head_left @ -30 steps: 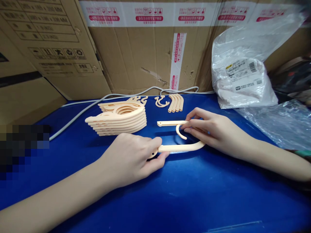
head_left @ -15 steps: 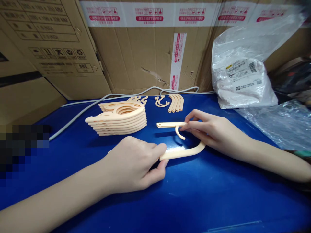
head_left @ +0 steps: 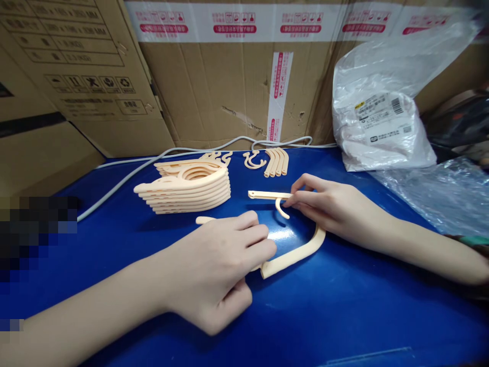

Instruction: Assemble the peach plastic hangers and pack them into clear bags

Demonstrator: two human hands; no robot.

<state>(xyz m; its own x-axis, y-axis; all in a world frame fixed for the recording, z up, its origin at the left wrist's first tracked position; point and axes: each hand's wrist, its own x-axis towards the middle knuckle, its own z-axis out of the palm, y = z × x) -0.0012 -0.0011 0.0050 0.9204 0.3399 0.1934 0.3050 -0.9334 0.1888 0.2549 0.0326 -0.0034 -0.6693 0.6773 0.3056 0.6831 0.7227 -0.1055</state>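
My right hand pinches a cream plastic folding hanger at its middle. Its straight arm points left, a small hook hangs below the fingers, and a curved arm bends down toward my left hand. My left hand is closed around a separate cream plastic piece, mostly hidden; one end shows behind the knuckles and a bit near the curved arm's open end. Whether the piece touches that end I cannot tell. Left of centre stands a stack of cream hanger parts.
Several curved tubes and loose hooks lie at the back of the blue table. A grey cable runs along the rear. Cardboard boxes wall the back; a white plastic bag stands at right.
My left hand has turned and come off the curved arm's end, which has swung lower. More of the piece shows behind my left knuckles. My right hand has hardly moved.
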